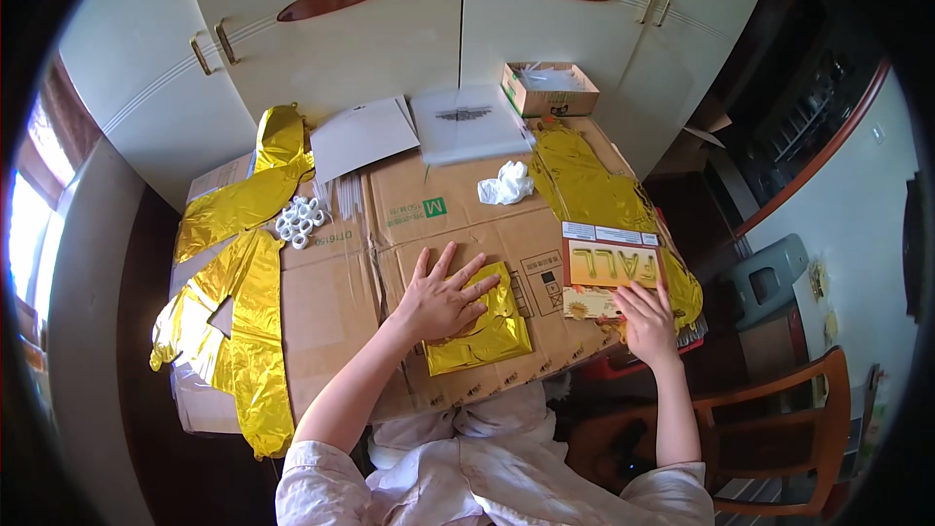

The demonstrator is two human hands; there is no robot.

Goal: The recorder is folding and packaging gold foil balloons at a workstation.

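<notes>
My left hand (438, 304) lies flat with spread fingers on a folded gold foil balloon (490, 349) near the table's front edge. The foil is pressed into a rough square, and its upper left part is hidden under the hand. To the right, my right hand (649, 323) rests stretched fingers on the lower right of a printed card (587, 304) in orange and yellow with a picture of gold letters. That card lies partly over a flat, spread gold foil balloon (596, 175) along the table's right side.
Cardboard (326, 331) covers the table. More flat gold foil balloons (255, 331) lie at the left, beside several white ribbon rolls (301, 221) and thin white sticks (349, 197). Grey sheets (362, 139), a clear plastic sleeve (467, 136), crumpled white tissue (507, 183) and a small box (550, 97) sit farther back. A wooden chair (828, 409) stands right.
</notes>
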